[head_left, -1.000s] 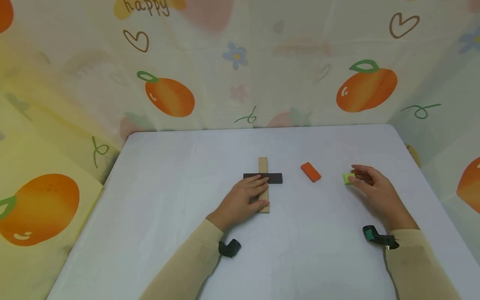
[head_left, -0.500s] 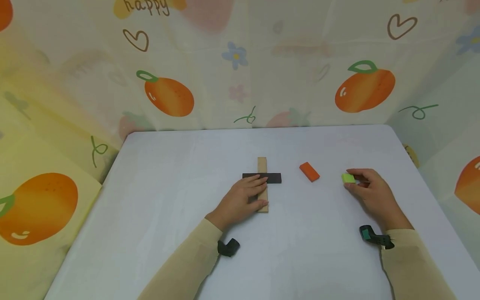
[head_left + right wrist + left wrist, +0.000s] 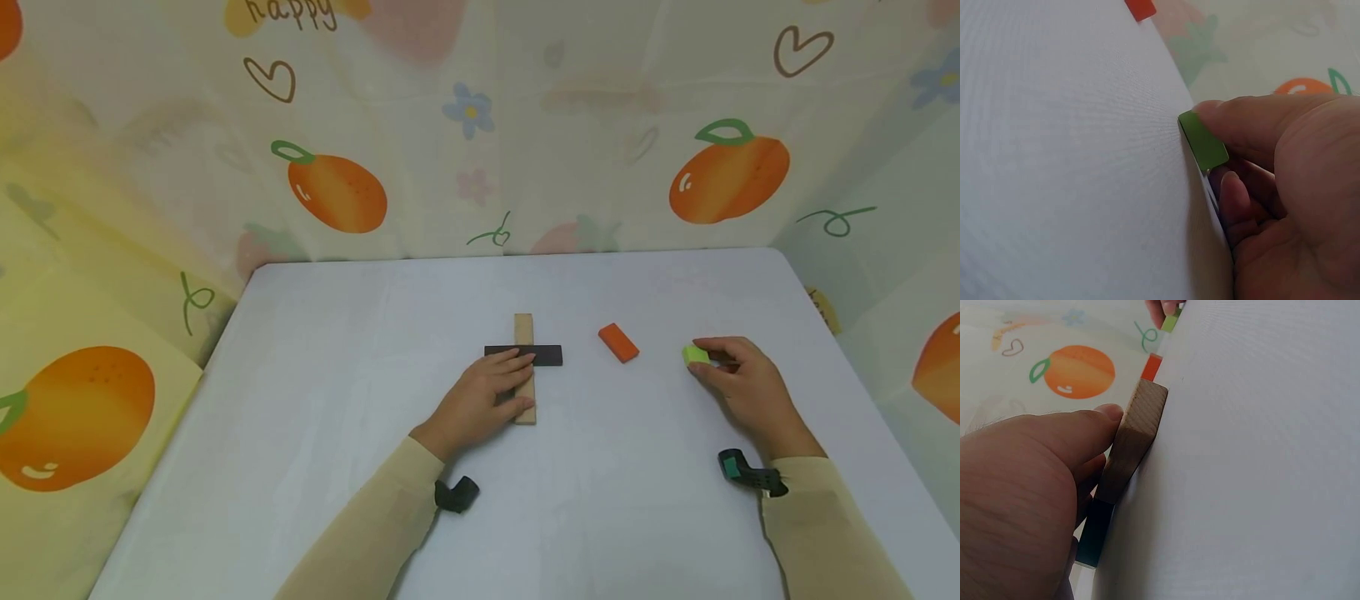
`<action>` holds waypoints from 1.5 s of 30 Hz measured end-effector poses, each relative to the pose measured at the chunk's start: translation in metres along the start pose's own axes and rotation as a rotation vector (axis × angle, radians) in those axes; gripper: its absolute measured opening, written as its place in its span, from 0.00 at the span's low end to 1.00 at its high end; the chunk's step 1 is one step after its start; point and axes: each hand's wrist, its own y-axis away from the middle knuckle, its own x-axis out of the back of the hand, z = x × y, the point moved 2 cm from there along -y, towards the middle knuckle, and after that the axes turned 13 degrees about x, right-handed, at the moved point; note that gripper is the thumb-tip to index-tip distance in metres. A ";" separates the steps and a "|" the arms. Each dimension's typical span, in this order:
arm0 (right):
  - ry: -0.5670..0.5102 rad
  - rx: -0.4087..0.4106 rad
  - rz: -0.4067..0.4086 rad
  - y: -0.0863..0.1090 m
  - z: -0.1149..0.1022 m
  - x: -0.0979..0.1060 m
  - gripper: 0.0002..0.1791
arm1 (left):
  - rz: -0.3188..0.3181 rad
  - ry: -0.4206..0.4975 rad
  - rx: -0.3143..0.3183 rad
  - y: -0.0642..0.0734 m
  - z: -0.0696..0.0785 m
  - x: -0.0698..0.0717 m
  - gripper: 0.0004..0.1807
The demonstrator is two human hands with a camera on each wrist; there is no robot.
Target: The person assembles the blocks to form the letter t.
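Observation:
A long pale wooden block [image 3: 525, 392] lies pointing away from me on the table, crossed by a black block [image 3: 550, 356]. My left hand [image 3: 480, 400] rests on them from the left, fingertips on the black block and thumb on the wooden one. In the left wrist view the thumb lies along the wooden block's [image 3: 1138, 419] side. Far to the right, my right hand [image 3: 738, 379] pinches a small lime green block [image 3: 695, 355] between thumb and finger. The right wrist view shows the green block [image 3: 1204, 142] close over the table, thumb against its side.
An orange-red block [image 3: 618, 342] lies slanted on the white table [image 3: 337, 375] between the two hands. Behind the table hangs a cloth [image 3: 570, 167] printed with oranges. Each wrist wears a small dark camera mount [image 3: 456, 495].
My right hand's fingers have closed round the green block, with the forefinger at its far side and the thumb at its near side. The left hand has stayed in place.

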 end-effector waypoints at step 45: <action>-0.071 0.059 0.004 -0.001 -0.026 -0.006 0.23 | -0.008 0.002 0.005 0.000 -0.001 0.000 0.31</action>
